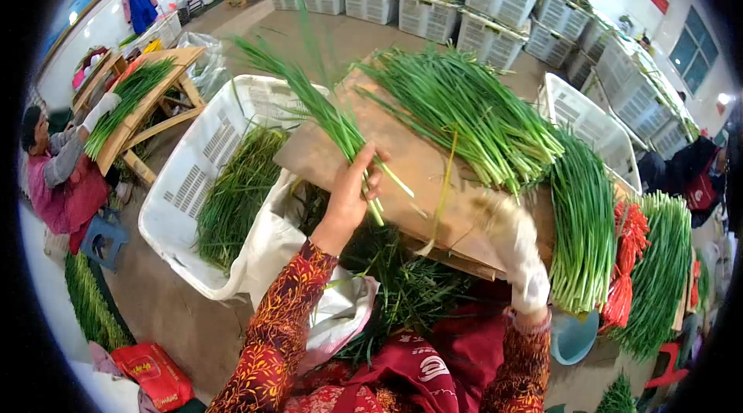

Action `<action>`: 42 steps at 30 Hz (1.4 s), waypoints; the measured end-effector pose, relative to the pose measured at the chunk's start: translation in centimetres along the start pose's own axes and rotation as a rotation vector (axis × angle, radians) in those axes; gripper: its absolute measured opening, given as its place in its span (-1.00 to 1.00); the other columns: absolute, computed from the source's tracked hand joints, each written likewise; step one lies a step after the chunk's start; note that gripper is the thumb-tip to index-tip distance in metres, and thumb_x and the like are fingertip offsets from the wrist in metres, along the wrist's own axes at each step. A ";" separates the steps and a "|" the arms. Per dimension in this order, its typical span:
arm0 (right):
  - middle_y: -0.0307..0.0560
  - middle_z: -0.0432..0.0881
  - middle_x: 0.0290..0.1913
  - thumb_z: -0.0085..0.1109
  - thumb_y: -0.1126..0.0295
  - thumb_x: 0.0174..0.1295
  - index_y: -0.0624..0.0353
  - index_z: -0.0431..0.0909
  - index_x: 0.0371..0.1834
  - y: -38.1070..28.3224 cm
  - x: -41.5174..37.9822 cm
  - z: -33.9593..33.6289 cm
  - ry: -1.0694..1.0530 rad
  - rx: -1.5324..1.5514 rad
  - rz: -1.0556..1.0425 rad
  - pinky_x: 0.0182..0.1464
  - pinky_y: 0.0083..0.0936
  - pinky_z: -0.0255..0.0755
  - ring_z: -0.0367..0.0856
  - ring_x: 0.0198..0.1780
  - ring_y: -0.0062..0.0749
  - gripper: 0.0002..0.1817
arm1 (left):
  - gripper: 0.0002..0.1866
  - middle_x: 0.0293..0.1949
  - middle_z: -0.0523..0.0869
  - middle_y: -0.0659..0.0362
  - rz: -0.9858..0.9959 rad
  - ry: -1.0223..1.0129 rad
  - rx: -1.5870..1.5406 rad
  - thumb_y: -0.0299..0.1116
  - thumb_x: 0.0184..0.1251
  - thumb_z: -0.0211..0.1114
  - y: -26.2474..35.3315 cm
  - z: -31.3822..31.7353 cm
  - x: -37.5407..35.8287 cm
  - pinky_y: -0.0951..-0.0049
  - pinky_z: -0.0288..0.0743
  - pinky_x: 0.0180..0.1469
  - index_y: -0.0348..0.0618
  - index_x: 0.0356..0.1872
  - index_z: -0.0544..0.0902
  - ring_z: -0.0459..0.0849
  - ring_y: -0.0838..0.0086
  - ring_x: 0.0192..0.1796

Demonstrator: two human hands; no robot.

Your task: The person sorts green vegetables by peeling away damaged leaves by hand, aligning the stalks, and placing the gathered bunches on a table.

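My left hand (356, 188) is bare and closed around a small bunch of long green stalks (329, 115), with pale ends pointing down toward me. Gloved in white, my right hand (515, 246) is over the near right edge of the wooden board (325, 157); its fingers are smeared by motion. A big pile of green stalks (464, 111) lies on the board, pale ends toward the right. Beside it a yellow strip (447, 181) lies across the board. More stalks (582, 227) are stacked right of the board, next to red ties (625, 266).
Left of the board stands a white crate (174, 196) with loose greens. Below it are a white sack (271, 250) and dark leaf scraps (410, 281). A blue bucket (574, 339) is at lower right. Another person (62, 173) works at a table on the left. Stacked crates (371, 1) line the back.
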State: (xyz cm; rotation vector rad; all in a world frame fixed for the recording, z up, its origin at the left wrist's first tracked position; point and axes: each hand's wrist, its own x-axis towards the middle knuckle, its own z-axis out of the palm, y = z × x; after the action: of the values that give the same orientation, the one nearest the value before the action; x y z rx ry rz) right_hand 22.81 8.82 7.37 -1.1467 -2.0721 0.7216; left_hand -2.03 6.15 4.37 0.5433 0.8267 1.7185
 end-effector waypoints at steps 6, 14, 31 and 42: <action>0.01 0.59 -0.38 0.26 0.26 -0.07 0.17 0.56 -0.34 5.8 7.2 -0.2 0.102 -0.712 -0.015 -0.29 -0.32 0.41 0.56 -0.32 -0.14 -0.73 | -0.79 -0.42 0.56 0.28 -0.068 -0.024 0.102 -0.17 0.28 0.11 -3.7 1.4 -0.1 0.60 0.44 -0.45 -0.09 -0.25 0.48 0.55 0.63 -0.36; -0.21 0.51 -0.58 0.07 0.15 0.18 0.17 0.55 -0.41 1.0 4.0 -0.6 0.102 0.036 0.212 -0.49 -0.51 0.32 0.44 -0.56 -0.45 -0.71 | -0.79 -0.37 0.52 0.26 -0.178 -0.084 -0.158 -0.25 0.23 0.18 -5.4 1.8 -0.9 0.43 0.55 -0.38 -0.08 -0.21 0.45 0.52 0.57 -0.42; -0.30 0.56 -0.48 0.09 0.22 0.20 0.23 0.54 -0.21 -1.3 -1.6 4.6 -0.178 0.551 0.385 -0.44 -0.77 0.26 0.39 -0.49 -0.72 -0.72 | -0.78 -0.47 0.44 0.42 -0.355 -0.175 -0.148 -0.26 0.13 0.30 -6.3 1.1 -1.8 0.68 0.27 -0.58 -0.03 -0.26 0.48 0.38 0.74 -0.53; -0.19 0.49 -0.50 0.19 0.39 0.10 0.27 0.48 -0.39 0.0 -0.8 6.4 0.011 0.409 0.176 -0.39 -0.65 0.31 0.38 -0.48 -0.57 -0.83 | -0.75 -0.34 0.59 0.36 -0.367 -0.189 -0.002 -0.25 0.15 0.27 -5.7 0.2 -2.1 0.71 0.31 -0.57 -0.08 -0.19 0.53 0.51 0.70 -0.40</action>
State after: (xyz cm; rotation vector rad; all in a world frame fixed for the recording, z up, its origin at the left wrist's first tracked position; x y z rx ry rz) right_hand 18.30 7.17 3.10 -1.0968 -1.7190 1.1579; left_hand 2.33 5.06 0.29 0.5081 0.7373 1.3114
